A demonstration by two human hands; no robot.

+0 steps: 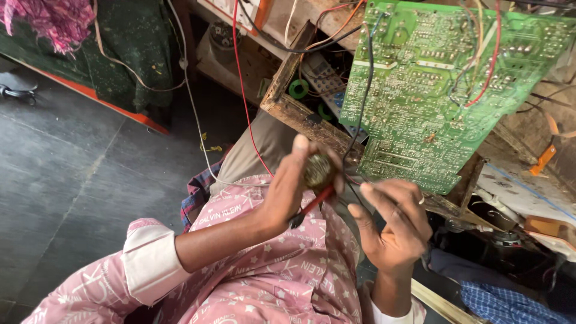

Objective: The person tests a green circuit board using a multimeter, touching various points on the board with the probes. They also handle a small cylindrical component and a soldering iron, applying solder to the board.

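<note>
**Head view: two hands at a green circuit board**

Head camera looks down on the person's own two hands, raised in front of a pink patterned shirt (270,282). The left hand (288,192) is clenched around a small round brownish component (318,171) (its exact kind is too blurred to tell), thumb up beside it, and a red-handled slim tool or probe (315,203) slants down from the same grip toward the wrist. The right hand (393,225) is just beside it, palm turned inward, fingers loosely spread and curled; whether it pinches one of the thin wires there I cannot tell. Just above both hands, a large green printed circuit board (432,90) leans solder side out against the rough wooden edge of a workbench (294,111), with red, black and orange wires running over it. A thin red wire (243,90) drops from the bench toward the left hand. Dark grey floor (72,180) lies to the left.
</note>
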